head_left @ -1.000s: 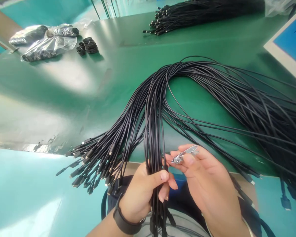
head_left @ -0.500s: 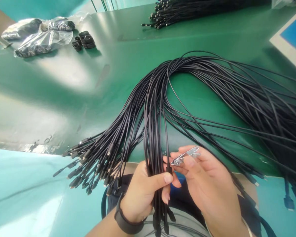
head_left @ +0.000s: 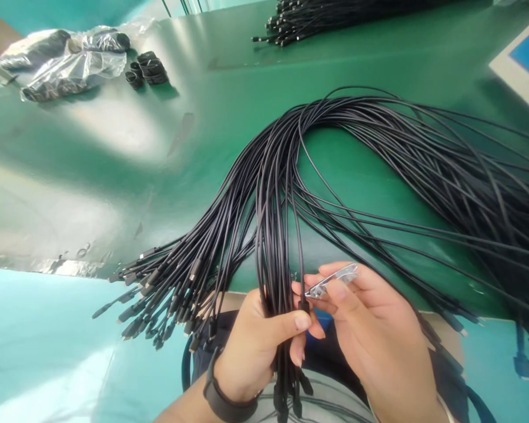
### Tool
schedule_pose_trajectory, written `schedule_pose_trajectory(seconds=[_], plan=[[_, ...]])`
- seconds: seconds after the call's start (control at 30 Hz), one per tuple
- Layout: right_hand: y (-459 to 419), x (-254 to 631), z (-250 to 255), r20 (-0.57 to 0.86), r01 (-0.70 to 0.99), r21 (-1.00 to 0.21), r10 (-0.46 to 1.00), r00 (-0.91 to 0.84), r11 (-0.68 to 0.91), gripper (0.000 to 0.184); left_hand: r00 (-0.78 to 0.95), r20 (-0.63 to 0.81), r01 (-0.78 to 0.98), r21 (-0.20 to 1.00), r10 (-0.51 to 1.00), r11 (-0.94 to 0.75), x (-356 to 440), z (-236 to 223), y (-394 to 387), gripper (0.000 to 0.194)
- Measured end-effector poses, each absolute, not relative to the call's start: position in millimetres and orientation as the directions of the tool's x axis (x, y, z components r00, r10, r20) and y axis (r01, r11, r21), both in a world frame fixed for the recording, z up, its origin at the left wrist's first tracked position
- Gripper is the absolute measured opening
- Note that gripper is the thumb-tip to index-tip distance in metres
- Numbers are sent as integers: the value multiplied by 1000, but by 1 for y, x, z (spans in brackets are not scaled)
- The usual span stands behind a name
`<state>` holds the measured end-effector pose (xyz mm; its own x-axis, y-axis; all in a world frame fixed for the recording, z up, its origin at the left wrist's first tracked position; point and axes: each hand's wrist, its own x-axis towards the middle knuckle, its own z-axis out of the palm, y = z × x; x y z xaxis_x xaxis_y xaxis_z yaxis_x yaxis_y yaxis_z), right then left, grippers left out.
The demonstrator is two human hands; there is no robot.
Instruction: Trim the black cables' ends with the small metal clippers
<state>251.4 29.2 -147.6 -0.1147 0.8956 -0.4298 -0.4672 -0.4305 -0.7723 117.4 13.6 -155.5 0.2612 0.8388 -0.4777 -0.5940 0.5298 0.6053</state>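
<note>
Over the green table [head_left: 167, 153] lay a sheaf of black cables [head_left: 361, 111], looped away to the right, their long axis running down to the near edge, where the left hand [head_left: 251, 346] clenched them tight (plugs [head_left: 196, 269] fanned off the edge). Slack strands could slip from that grip and drag the bundle down. The right hand [head_left: 370, 329] pinched small steel clippers [head_left: 332, 281].

I have a long bundle of thin black rubber-sheathed cables [head_left: 273, 194] pinched in the left hand [head_left: 255, 346], its strands looping up and away past the right hand [head_left: 370, 335]. Their black plug ends [head_left: 167, 299] fan out to the left of the left hand. A slim silver metal clipper [head_left: 332, 281] sits between the right hand's fingers, just beside the bundle.
</note>
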Motion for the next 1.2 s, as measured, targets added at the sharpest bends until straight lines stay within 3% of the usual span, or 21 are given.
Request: schedule_pose_trajectory(seconds=[0.23, 0.4, 0.5, 0.57, 0.67, 0.77, 0.83, 0.93, 1.03, 1.1, 1.2], plan=[[28, 250, -147, -454, -519, -746, 889, -61, -417, 12, 262, -476, -582, 616, 840, 531, 117, -156, 14, 18], [35, 255, -139, -390, -471, -740, 877, -281, -480, 12, 221, -514, -484, 680, 829, 551, 118, -158, 14, 16], [41, 268, -131, -378, -198, -872, 872, -311, -449, 12, 197, -523, -418, 721, 829, 553, 118, -160, 7, 20], [45, 281, -126, -334, 117, -941, 925, -180, -317, 12, 183, -532, -390, 733, 826, 558, 116, -161, -3, 31], [51, 302, -121, -67, 601, -791, 993, 101, -114, 14, 146, -521, -328, 776, 841, 538, 114, -164, -22, 41], [49, 315, -116, 231, 810, -583, 942, 245, -68, 16, 76, -539, -289, 793, 839, 536, 114, -168, -37, 30], [42, 317, -112, 284, 781, -619, 903, 323, -85, 17, 33, -562, -264, 793, 826, 550, 115, -172, -43, 23], [25, 312, -110, 128, 504, -862, 941, 313, -51, 15, 46, -565, -163, 809, 824, 564, 111, -173, -46, 21], [9, 303, -119, -97, 363, -926, 995, 27, -100, 14, 140, -551, -67, 823, 822, 564, 101, -167, -43, 23], [3, 297, -130, -252, 290, -935, 957, -142, -203, 16, 195, -532, -10, 839, 824, 545, 94, -160, -40, 25], [0, 285, -150, -336, -25, -928, 867, -369, -371, 16, 177, -477, 129, 879, 861, 460, 88, -149, -39, 27]])
